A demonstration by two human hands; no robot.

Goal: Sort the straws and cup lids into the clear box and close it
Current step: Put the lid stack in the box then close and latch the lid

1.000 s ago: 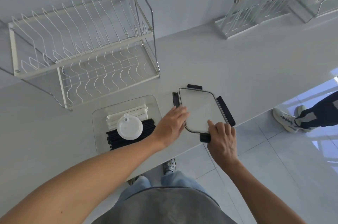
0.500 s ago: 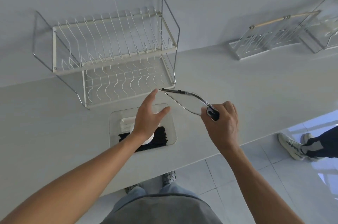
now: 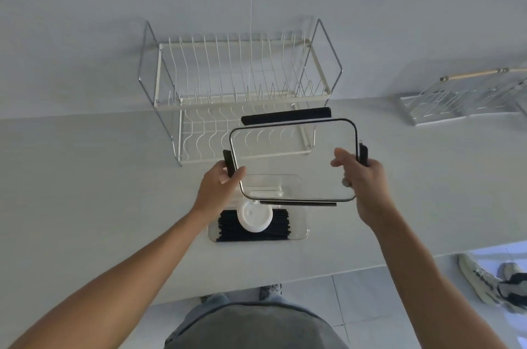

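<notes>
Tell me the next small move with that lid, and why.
Probably lower the clear lid squarely onto the clear box and line up the rims. Both hands, left hand and right hand, grip its short ends and hold it in the air above the box. The black straws, white straws and white cup lid already lie inside.

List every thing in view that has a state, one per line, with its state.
Clear box: open, on the counter.
Box lid: off, held in the air above the box.
Black straws: inside the box.
White cup lid: lying on the straws.
Left hand: grips the lid's left edge.
Right hand: grips the right edge.
Dish rack: empty.
</notes>
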